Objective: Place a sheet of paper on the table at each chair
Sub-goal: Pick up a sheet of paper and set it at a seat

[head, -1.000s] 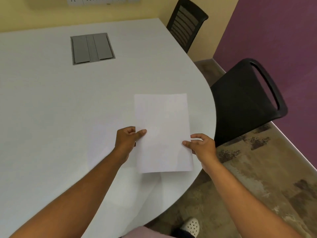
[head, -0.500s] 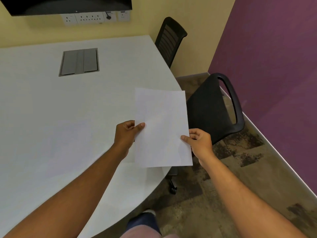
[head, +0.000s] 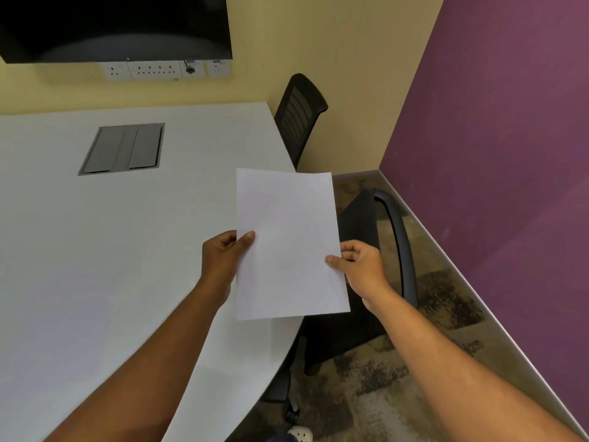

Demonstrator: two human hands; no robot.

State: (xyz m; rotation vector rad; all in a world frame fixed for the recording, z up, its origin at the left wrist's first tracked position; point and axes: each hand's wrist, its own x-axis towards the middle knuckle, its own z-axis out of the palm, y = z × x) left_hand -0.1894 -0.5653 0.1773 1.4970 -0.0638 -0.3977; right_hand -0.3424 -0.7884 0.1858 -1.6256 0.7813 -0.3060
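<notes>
Black screen above wall sockets; grey hatch

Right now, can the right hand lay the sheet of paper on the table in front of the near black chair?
Probably yes. The right hand and left hand hold the sheet of paper over the table edge beside the near black chair, and nothing lies on that patch.

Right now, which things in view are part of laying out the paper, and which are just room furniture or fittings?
Part of the job:
sheet of paper, pinched at its side edges by the left hand and right hand
white table
near chair
far chair

Not part of it:
wall screen
socket strip
grey cable hatch in the tabletop
</notes>
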